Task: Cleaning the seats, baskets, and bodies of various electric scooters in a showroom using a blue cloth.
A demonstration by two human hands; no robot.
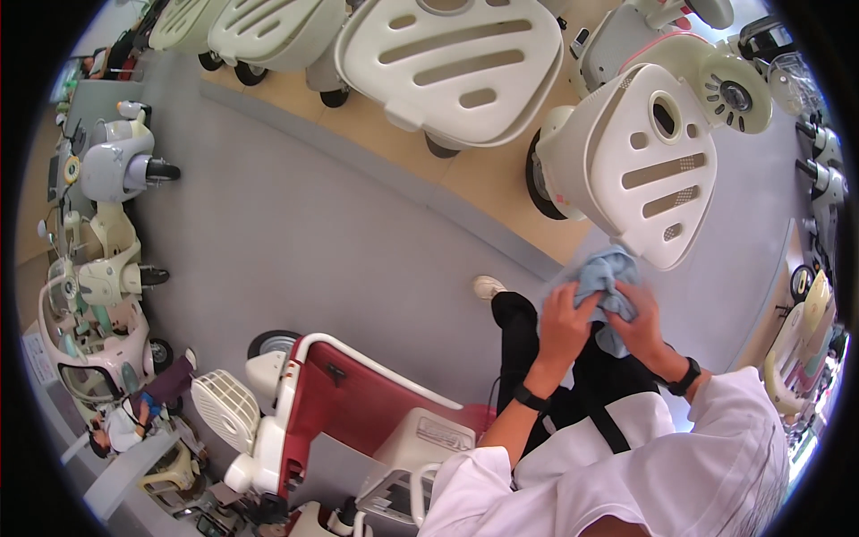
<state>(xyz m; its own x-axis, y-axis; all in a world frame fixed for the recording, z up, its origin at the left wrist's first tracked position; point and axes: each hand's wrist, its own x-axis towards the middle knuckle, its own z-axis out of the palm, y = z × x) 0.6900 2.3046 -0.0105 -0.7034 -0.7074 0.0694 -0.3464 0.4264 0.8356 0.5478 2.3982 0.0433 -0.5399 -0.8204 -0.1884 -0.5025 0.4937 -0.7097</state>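
A crumpled light blue cloth (610, 270) is bunched between my two hands, in front of my body. My left hand (565, 320) grips its left side, fingers closed on the fabric. On the right side, my right hand (637, 324) is closed on it too, slightly smeared by motion. Part of the cloth hangs down between the hands. Just beyond it is the cream slotted lid of a scooter's basket (646, 161); whether the cloth touches its lower tip, I cannot tell.
More cream scooter baskets (452, 67) line a low tan platform (501, 201) ahead. A red and white scooter (349, 385) stands close on my left. Several parked scooters (116, 170) fill the far left, near a seated person (134, 416). Others (796, 345) stand along the right.
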